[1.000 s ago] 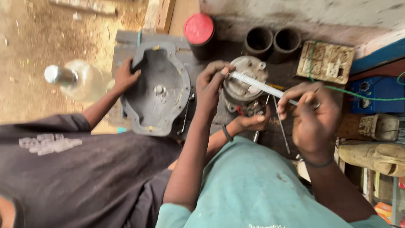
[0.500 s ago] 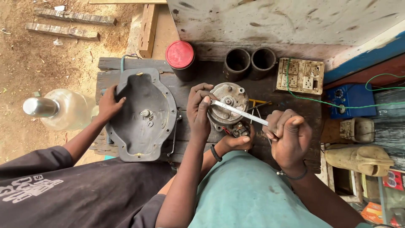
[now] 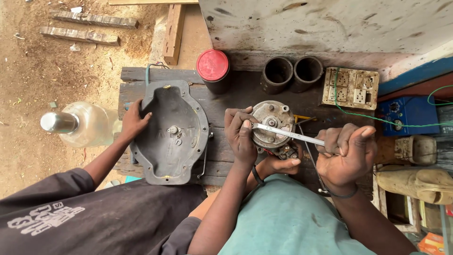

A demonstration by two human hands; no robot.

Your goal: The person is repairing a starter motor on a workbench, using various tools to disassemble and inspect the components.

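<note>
Hands (image 3: pixel 347 153) grip spanner (image 3: pixel 288 134) on motor (image 3: pixel 272 123)

A dark wooden bench (image 3: pixel 141 75) carries a grey housing (image 3: pixel 167 132), a motor (image 3: pixel 271 123) and two cylinders (image 3: pixel 291 73).

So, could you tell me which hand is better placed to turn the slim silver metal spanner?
Probably the right. The right hand is fisted around the spanner's free handle end, giving leverage; the left hand only steadies its head on the round grey metal motor.
</note>
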